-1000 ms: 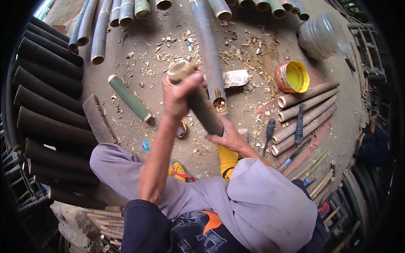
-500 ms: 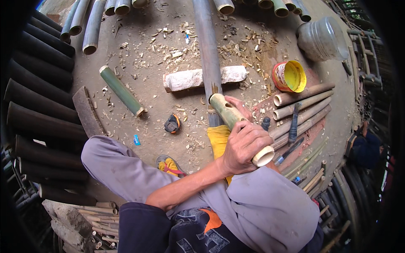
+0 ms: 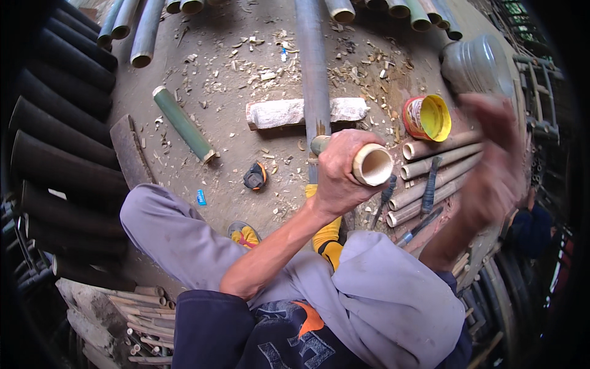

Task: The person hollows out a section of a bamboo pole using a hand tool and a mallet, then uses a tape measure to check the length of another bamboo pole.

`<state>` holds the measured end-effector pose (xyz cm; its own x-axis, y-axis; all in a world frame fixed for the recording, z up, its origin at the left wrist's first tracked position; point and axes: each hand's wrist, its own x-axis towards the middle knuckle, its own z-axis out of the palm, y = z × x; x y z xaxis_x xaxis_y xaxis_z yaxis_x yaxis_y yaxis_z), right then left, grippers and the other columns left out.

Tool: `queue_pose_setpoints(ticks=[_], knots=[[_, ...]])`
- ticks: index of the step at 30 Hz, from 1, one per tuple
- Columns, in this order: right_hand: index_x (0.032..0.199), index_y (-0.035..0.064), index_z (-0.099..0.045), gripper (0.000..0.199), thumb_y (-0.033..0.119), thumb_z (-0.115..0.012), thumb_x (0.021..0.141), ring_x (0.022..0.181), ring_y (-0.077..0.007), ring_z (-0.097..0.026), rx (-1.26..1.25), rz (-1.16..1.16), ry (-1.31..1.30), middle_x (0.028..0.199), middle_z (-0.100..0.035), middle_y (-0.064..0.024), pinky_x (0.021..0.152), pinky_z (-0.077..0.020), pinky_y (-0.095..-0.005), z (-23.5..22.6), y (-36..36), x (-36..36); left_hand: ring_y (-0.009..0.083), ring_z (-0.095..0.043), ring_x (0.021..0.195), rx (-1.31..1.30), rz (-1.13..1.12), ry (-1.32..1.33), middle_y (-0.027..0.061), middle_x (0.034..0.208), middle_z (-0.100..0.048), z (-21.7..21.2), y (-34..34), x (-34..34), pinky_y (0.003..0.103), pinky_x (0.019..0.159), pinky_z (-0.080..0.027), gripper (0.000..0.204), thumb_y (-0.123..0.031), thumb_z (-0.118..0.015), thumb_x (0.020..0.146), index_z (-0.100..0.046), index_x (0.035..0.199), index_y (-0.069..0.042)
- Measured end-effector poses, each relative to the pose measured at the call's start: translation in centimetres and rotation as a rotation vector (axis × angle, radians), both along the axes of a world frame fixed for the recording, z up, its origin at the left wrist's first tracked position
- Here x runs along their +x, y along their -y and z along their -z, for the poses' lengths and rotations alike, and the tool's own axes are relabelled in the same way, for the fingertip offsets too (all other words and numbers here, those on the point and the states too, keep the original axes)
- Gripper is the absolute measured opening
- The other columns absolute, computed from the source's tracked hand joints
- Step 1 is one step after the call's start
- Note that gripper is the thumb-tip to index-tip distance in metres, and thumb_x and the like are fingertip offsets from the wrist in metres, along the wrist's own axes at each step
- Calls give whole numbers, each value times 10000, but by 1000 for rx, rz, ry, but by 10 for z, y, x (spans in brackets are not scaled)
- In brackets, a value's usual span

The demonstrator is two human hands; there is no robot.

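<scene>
On the dirt floor, shows a long bamboo pole lying across a white block, 4 pale-ended tubes at the right and a green length at the left. By the pole's near end, holds a short bamboo tube gripped in the left hand, hollow end facing up, and has the right hand out to the side, too blurred to tell open from closed. Amid pale chips, seems well along, with the tube already cut to length, though leaves remaining work unclear.
</scene>
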<state>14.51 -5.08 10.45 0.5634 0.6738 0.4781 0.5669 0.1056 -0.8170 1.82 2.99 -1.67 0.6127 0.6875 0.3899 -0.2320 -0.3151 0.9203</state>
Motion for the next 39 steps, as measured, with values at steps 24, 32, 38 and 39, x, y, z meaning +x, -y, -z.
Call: queue_pose_setpoints(ticks=[24,32,38,39], knots=[[1141,-51,-572,385,266,-479,943,1090,-272,-575,-87,228,-387,1148,-602,-171,951,-434,-375,75,16,-16,338,-609,774,81,44,-105,135,800,-603,5,25,43,419,709,-480,373,-131,-768,600,-571,909,-60],[1236,-32,-504,418,162,-582,873,1064,-250,-584,-497,566,-346,1136,-593,-143,931,-448,-365,174,164,-80,329,-623,786,65,201,-31,123,817,-615,4,18,40,408,696,-491,430,-98,-789,536,-572,906,-66],[1281,-5,-468,500,141,-626,829,1056,-253,-590,-371,431,-174,1141,-593,-150,913,-461,-368,48,130,-83,298,-613,707,71,129,31,105,793,-613,8,5,21,369,645,-481,415,-112,-809,560,-586,906,-54],[1289,-1,-463,516,137,-634,822,1054,-253,-591,-349,406,-131,1141,-593,-151,910,-463,-369,32,124,-80,298,-611,700,79,103,32,103,787,-612,9,7,22,370,642,-479,413,-111,-808,561,-586,904,-54]])
